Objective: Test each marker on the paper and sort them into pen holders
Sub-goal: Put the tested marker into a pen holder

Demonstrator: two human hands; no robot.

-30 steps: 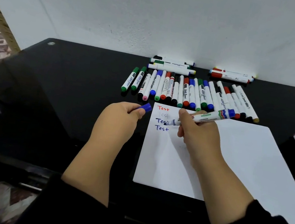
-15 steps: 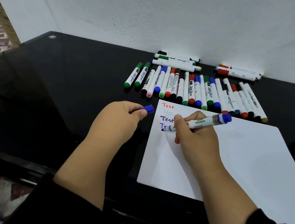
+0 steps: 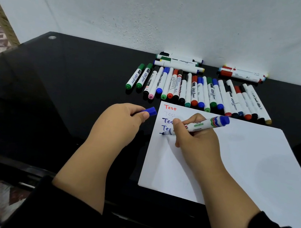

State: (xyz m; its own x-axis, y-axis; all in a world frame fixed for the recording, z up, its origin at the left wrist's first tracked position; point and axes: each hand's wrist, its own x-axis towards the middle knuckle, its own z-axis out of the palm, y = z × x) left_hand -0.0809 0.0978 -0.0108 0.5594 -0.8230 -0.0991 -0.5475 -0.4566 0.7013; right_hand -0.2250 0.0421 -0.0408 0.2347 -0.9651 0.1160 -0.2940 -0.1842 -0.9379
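Head view, looking down at desk (image 3: 70, 102)

Dim, soft shadows, wide-angle edge distortion

Right hand (image 3: 196, 139) grips blue marker (image 3: 200, 125), tip on paper (image 3: 235, 164) just below four "Test" lines. Left hand (image 3: 123, 121) pinches blue cap (image 3: 151, 111) off the paper's edge at 9 o'clock. Marker row (image 3: 197, 93) at 12 o'clock on black surface (image 3: 62, 91).
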